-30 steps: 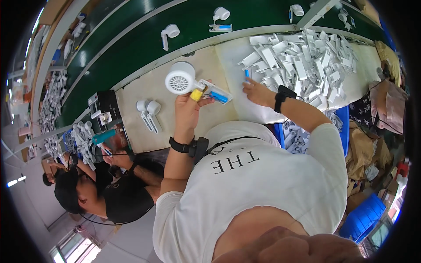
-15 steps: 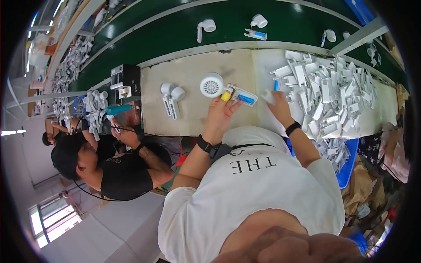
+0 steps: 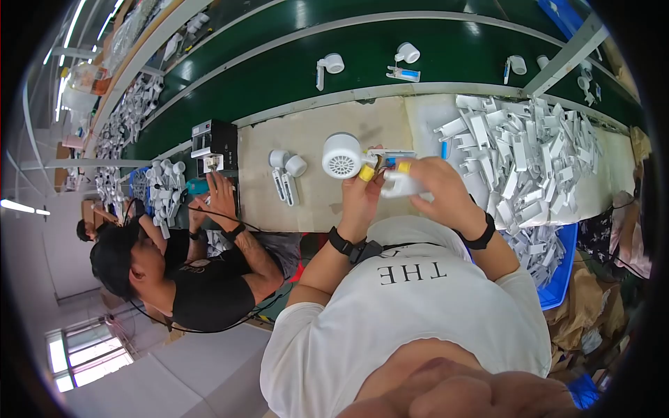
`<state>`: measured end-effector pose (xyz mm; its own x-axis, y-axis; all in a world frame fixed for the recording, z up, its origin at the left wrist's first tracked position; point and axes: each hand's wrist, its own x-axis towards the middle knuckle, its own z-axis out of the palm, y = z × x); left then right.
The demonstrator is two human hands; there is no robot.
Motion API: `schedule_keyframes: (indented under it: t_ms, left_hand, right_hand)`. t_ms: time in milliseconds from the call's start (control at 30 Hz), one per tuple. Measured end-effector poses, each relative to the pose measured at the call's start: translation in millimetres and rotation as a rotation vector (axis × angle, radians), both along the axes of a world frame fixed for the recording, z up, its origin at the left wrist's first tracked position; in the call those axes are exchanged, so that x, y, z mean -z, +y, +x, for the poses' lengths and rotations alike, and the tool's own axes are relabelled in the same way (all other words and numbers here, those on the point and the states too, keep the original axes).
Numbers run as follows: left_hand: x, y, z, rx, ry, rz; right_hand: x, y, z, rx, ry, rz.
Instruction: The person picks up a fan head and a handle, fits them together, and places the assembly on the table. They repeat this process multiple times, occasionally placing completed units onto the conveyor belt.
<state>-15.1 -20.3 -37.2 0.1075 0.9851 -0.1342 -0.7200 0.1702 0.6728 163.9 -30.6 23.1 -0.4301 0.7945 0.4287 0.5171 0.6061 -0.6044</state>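
My left hand [image 3: 357,203] is closed on a white handheld fan [image 3: 342,155], whose round grilled head points left and whose opened handle stretches right. Closed too, my right hand [image 3: 451,194] grips a white plastic handle shell [image 3: 398,185] just on the near side of that handle. Yellow finger covers wrap a fingertip on each hand. My fingers hide part of the handle, and I cannot tell whether the shell touches it. Two more white fans [image 3: 286,174] lie to the left on the pale worktop [image 3: 313,216].
A big heap of white shells [image 3: 519,160] covers the right of the worktop, above a blue bin [image 3: 555,296]. A blue cylinder [image 3: 444,150] lies beside the heap. Beyond runs a green conveyor [image 3: 244,83] carrying several fans. At left, a co-worker [image 3: 209,279] sits near a black device [image 3: 214,146].
My right hand has moved left from beside the heap, bringing the shell up to the fan. The fan's handle has turned more edge-on. The co-worker's hand has moved toward the black device.
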Motion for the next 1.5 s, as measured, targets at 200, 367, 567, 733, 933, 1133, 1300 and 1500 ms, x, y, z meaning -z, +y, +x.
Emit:
schedule_keyframes:
  t_ms: [200,367,567,733,933,1133,1300,1500]
  left_hand:
    - [-18,-11,4,0.048,0.016,0.073]
    - [-16,-16,7,0.048,0.09,0.14]
    - [-18,-19,12,0.034,0.072,0.152]
    - [-20,-19,13,0.057,0.081,0.145]
    - [-16,-18,6,0.09,0.17,0.148]
    - [-15,-4,6,0.054,0.198,0.067]
    - [-11,2,11,0.024,-0.03,0.079]
    - [-11,-7,20,-0.018,-0.052,0.037]
  right_hand:
    - [1,-6,-6,-0.087,0.035,0.027]
    - [1,-10,-2,-0.068,0.098,0.051]
    - [1,-15,-1,-0.073,0.046,0.054]
    - [-2,-17,1,-0.064,0.062,0.06]
    - [-17,-16,5,-0.115,-0.044,0.004]
    - [-16,-2,7,-0.184,-0.167,-0.163]
    - [-3,-6,3,0.101,-0.123,0.082]
    - [-1,-1,-11,0.195,-0.172,0.156]
